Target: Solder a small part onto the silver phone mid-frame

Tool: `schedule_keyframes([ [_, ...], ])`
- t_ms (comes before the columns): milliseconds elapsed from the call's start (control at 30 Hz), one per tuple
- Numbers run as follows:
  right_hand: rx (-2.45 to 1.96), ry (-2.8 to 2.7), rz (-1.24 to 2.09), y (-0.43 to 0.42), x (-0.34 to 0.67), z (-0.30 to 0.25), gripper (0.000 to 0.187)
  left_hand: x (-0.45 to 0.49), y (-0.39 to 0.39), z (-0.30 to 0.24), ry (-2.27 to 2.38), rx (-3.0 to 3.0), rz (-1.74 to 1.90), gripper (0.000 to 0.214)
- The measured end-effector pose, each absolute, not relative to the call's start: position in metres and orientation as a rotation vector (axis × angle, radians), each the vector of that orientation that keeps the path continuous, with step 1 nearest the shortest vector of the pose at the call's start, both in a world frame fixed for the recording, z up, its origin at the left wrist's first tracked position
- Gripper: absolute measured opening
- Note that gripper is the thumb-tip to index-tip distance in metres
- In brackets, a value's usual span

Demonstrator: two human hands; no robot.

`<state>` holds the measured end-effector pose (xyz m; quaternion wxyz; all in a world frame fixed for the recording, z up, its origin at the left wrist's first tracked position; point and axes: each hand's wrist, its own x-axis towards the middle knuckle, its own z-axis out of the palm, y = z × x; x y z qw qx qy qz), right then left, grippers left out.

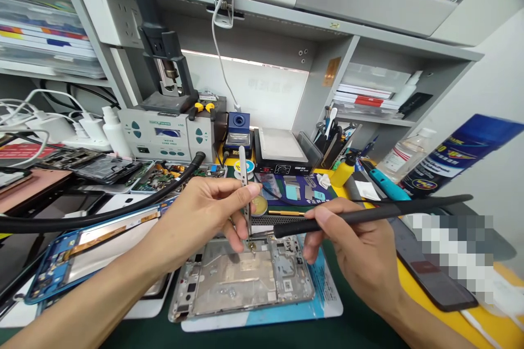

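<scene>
My left hand [213, 204] pinches a pair of metal tweezers [243, 166], held upright with the tips down. At the tips is a small gold-brown part [251, 246], too small to name. My right hand [356, 245] is closed round the black handle of a soldering iron [303, 226]. Its metal tip points left, close to the tweezers' lower end; whether they touch I cannot tell. Below both hands lies a silver phone frame [233, 289], bare of its screen, on a blue and white sheet [327, 300].
A grey rework station [164, 136] and a small heating plate [282, 144] stand at the back. Phone parts [94, 251] crowd the left, crossed by a thick black hose [172, 191]. On the right are a dark phone [434, 267], a clear bottle [403, 155] and a blue spray can [458, 152].
</scene>
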<state>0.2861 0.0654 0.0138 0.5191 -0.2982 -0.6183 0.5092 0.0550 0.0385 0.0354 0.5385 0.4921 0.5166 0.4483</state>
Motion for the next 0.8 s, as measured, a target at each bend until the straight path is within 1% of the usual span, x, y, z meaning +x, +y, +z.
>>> schedule_keyframes([
  [500,-0.764,-1.468,1.076,0.053,0.283,0.012,0.015,0.055,0.036,0.038,1.291,1.171,1.055,0.045],
  [800,-0.750,-1.493,1.100,0.055,0.286,0.012,0.013,0.058,0.036,0.038,1.310,1.202,1.046,0.043],
])
